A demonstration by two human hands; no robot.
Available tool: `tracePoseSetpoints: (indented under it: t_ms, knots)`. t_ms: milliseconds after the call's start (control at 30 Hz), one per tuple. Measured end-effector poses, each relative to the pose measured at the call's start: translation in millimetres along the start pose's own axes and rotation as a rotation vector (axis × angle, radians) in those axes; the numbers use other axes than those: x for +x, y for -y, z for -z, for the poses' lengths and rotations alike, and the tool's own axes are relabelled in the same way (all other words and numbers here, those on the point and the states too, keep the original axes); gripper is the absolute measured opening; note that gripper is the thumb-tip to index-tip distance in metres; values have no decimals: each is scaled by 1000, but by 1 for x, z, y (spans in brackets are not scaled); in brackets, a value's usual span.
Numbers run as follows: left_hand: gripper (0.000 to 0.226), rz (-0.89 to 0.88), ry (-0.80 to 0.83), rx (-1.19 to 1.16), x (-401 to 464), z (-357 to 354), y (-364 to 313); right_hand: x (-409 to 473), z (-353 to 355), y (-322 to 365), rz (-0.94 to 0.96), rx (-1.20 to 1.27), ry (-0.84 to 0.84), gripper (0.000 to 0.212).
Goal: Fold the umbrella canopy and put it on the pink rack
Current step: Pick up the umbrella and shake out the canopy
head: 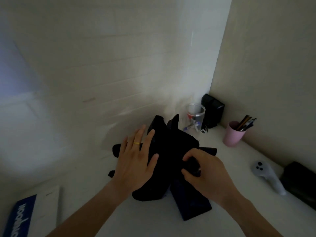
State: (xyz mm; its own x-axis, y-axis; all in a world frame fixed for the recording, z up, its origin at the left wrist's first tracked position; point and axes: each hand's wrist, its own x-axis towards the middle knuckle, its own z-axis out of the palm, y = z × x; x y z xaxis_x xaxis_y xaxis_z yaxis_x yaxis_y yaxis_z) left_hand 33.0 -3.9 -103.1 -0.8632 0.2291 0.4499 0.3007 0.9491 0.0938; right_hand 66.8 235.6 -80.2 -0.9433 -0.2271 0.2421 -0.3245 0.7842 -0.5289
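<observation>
Canopy: a dark umbrella canopy (171,156) is seen bunched on the white worktop (239,219), close to the corner where two walls meet; pointed folds stick up at its far side and a flatter dark panel is spread toward the camera.
Left hand: the left hand (136,161) is laid flat on the near-left part of the canopy, fingers spread and open, nothing pinched; a gold ring (136,143) is worn.
Right hand: the right hand (205,170) is curled at the canopy's right side, its grip closed on a fold of the dark cloth.
Step in hand: folding is judged to be under way; the pink rack is not seen in view.
Doing it well: the cloth is best pinned by the flat palm while the pinched fold is drawn across, so panels are stacked evenly and the upright points are pressed down.
Edges: beyond the canopy a clear jar (195,117) stands just beside its far points, with a black box (212,111) behind the jar; a pink cup of pencils (233,134) stands right of the canopy.
Open room: bare worktop is left nearer than the canopy; a white controller (266,175) and a dark object (301,183) lie well to its right, a printed box (30,212) to its near left.
</observation>
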Motion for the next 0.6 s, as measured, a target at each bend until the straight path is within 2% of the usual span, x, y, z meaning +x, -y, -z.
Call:
tracePoseSetpoints:
  t_ms: [233, 400, 533, 600]
  knots:
    - [75, -134, -76, 16, -89, -39, -17, -107, -66, -65, 60, -54, -134, 27]
    - [74, -122, 20, 97, -155, -77, -36, -151, -123, -94, 8, -103, -170, 32]
    - [61, -60, 297, 199, -213, -68, -57, -184, -122, -81, -108, -117, -151, 37]
    - [50, -39, 263, 204, -223, -51, -65, -193, -110, -67, -137, -112, -204, 36]
